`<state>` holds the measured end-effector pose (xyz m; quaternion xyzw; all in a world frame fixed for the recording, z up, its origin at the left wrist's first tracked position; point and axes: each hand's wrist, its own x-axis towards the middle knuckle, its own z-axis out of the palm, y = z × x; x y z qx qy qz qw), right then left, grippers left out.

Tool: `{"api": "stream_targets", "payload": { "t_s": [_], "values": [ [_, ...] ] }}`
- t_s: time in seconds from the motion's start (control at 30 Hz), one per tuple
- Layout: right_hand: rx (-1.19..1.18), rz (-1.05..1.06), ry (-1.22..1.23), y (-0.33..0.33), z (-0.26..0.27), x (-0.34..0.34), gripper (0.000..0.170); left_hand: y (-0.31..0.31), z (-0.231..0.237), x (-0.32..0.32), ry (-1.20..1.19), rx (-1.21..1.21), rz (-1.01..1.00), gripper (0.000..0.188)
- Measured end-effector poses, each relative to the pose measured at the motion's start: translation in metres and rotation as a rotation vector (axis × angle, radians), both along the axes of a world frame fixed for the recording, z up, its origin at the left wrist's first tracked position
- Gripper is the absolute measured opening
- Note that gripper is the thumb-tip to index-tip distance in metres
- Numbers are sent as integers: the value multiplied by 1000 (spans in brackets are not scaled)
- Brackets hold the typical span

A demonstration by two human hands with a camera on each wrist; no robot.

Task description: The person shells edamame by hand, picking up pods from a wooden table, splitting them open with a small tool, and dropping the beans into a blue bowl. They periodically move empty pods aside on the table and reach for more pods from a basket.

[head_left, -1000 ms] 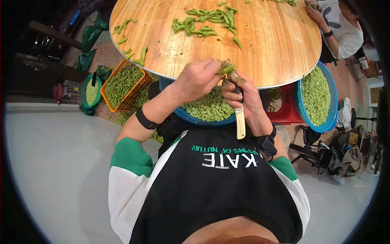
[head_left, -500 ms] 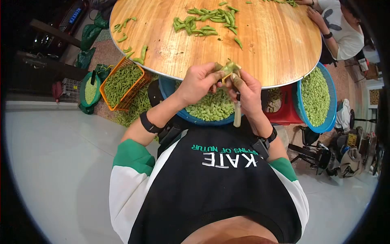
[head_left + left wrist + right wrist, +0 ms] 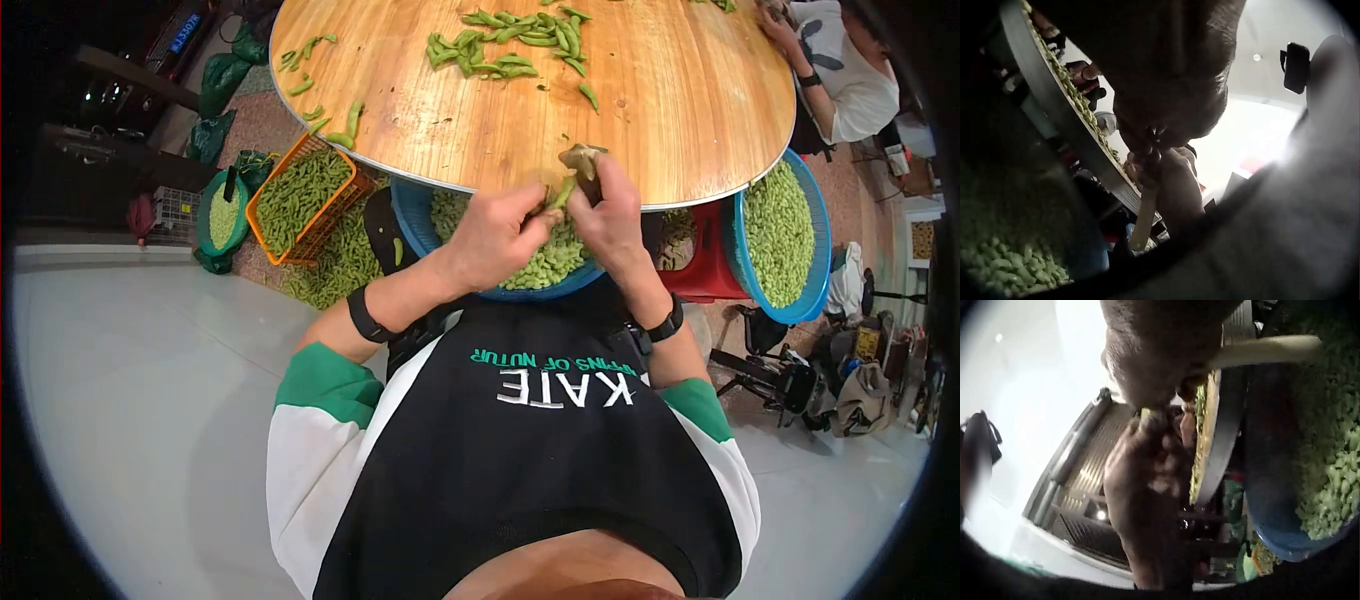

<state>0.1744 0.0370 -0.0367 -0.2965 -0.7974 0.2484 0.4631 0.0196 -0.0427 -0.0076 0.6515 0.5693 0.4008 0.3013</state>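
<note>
Over the near edge of the round wooden table (image 3: 660,130), my left hand (image 3: 500,235) pinches a green soybean pod (image 3: 563,192) between thumb and fingers. My right hand (image 3: 612,222) meets it at the pod's other side and grips a knife, whose pale handle (image 3: 1266,351) sticks out from the fist in the right wrist view. From above, that handle is hidden under the hand. The thumb and fingertips of the right hand look dark and stained. Below both hands sits a blue basin (image 3: 412,215) of shelled beans (image 3: 545,265).
Several pods (image 3: 510,40) lie heaped on the table. An orange crate (image 3: 325,235) of pods stands at left, beside a green-lined tub (image 3: 240,225). Another blue basin (image 3: 822,255) of beans rests by a red stool (image 3: 712,260) at right. Another person (image 3: 850,80) sits across.
The knife's handle, earlier pointing down toward the shirt, has turned out of sight in the head view. Both hands have shifted and the left has dropped slightly. A loose pod now shows left of the basin.
</note>
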Motion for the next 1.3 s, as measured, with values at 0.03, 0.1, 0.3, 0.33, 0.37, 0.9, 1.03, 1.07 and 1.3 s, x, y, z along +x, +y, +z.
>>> {"api": "stream_targets", "payload": {
  "t_s": [0.03, 0.1, 0.3, 0.33, 0.37, 0.9, 1.03, 1.07, 1.3],
  "values": [
    [-51, 54, 0, -2, 4, 2, 27, 1, -6, 1, -113, -31, 24, 9],
    [-111, 113, -4, -5, 5, 2, 25, -1, -16, 0, -231, -68, 52, 10],
    [10, 165, -69, -16, 1, -4, 24, -3, -25, 1, -371, -143, 163, 17],
    [29, 164, -63, -19, 1, -7, 24, -3, -27, 0, -370, -143, 163, 17],
    [48, 165, -59, -21, 0, -8, 25, -4, -28, -1, -260, -91, 148, 19],
    [-448, 240, -73, -20, -1, 0, 15, -32, 18, -42, -18, 104, 175, 13],
    [-449, 543, -3, -15, -1, 3, 14, -25, 50, -96, 983, 177, 225, 10],
    [-352, 529, -25, -15, -5, 2, 15, -13, 50, -100, 918, 244, 186, 12],
    [-587, 445, -47, -12, 1, 9, 15, 170, -3, -103, 670, 352, 157, 16]
  ]
}}
